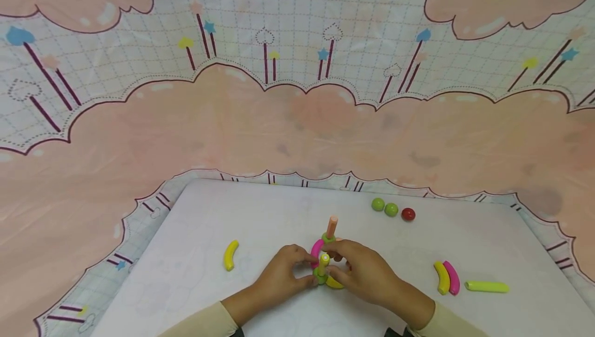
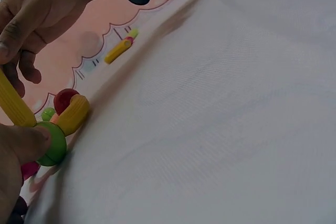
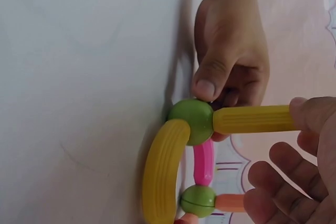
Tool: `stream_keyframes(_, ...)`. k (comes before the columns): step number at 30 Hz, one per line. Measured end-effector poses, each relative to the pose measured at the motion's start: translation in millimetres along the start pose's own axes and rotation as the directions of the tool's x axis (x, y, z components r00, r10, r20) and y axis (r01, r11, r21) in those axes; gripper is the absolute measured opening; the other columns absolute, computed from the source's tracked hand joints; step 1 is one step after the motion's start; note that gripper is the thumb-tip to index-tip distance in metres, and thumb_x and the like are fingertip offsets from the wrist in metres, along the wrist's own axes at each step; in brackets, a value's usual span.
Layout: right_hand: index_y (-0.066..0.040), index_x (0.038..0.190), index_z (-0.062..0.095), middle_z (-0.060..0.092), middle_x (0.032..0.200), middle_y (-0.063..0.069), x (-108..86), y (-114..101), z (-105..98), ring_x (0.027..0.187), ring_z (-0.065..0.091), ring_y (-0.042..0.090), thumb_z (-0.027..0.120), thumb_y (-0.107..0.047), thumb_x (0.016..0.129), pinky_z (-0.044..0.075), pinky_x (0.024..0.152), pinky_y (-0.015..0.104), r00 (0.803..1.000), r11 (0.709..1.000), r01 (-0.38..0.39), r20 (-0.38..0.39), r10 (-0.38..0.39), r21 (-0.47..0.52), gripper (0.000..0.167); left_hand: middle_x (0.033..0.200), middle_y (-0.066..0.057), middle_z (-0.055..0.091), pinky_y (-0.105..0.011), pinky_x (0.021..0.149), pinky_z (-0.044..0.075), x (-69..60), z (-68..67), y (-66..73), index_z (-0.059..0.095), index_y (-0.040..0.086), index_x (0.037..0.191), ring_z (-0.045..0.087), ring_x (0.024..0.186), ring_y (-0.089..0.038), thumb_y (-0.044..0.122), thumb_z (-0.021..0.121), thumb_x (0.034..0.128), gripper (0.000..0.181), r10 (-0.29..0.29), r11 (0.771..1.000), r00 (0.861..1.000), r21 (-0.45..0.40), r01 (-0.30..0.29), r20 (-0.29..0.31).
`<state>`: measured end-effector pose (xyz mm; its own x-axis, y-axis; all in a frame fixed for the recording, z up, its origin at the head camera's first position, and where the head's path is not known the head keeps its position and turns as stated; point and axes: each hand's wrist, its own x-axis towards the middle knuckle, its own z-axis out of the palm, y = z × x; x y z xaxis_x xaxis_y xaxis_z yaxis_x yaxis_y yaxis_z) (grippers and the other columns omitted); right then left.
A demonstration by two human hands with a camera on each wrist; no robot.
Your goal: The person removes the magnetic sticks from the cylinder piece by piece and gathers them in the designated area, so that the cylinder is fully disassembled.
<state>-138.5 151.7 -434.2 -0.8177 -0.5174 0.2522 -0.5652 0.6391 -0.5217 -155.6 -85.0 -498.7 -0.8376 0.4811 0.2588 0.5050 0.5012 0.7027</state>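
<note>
A small magnetic-style structure of sticks and balls stands on the table, between the two hands. My left hand grips its near green ball, the thumb pressed on the ball's side. An upright straight yellow stick rises from that ball, and my right hand pinches it near its upper end. From the same ball run a curved yellow stick and a curved pink stick. The pink one leads to another green ball bearing an upright orange stick. A red ball shows at the curved yellow stick's far end.
A curved yellow piece lies on the white table at left. At right are a yellow curved piece, a pink one and a straight lime stick. Two green balls and a red ball sit farther back.
</note>
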Motion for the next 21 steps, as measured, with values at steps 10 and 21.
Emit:
stream_keyframes(10, -0.019, 0.118, 0.069, 0.065, 0.1, -0.018, 2.7, -2.2, 4.2, 0.089, 0.063, 0.006, 0.083, -0.028, 0.088, 0.054, 0.073, 0.025, 0.996, 0.996, 0.086, -0.036, -0.087, -0.037, 0.034, 0.101, 0.014, 0.06, -0.031, 0.089, 0.049, -0.8, 2.9, 2.3, 0.078, 0.021, 0.105, 0.053, 0.1, -0.008, 0.021, 0.09, 0.08, 0.027, 0.017, 1.0, 1.0, 0.025, -0.016, -0.023)
stream_keyframes(21, -0.018, 0.114, 0.068, 0.065, 0.097, -0.016, 2.1, -6.0, 3.4, 0.087, 0.063, 0.006, 0.081, -0.023, 0.09, 0.053, 0.07, 0.024, 0.999, 0.998, 0.048, -0.017, -0.048, -0.032, 0.028, 0.098, 0.013, 0.058, -0.028, 0.085, 0.049, 0.0, 7.9, 3.9, 0.08, 0.02, 0.101, 0.051, 0.096, -0.006, 0.022, 0.091, 0.0784, 0.025, 0.014, 0.999, 0.998, 0.045, -0.011, -0.053)
